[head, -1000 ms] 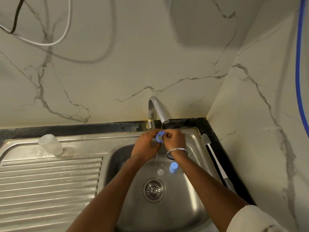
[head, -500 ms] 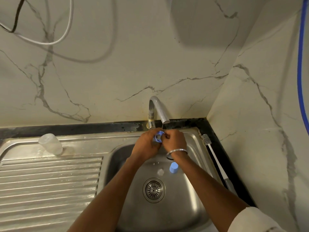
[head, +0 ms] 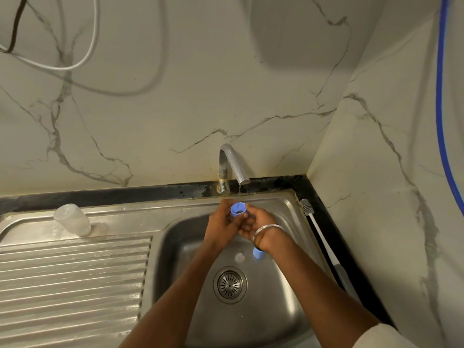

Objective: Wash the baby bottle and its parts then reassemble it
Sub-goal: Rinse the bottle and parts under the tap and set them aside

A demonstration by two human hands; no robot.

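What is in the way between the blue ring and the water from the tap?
Nothing visible. The left hand and right hand hold the blue ring right under the tap, and the thin stream drops toward it with open air between.

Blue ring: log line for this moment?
blue ring: held by left hand and right hand under tap | bottle: on drainboard | blue cap: in sink

Ring I hold: light blue. Cap: same blue. Wall: cream, grey-veined. Sink: silver; drainboard ribbed. Hose: blue. My bangle: silver.
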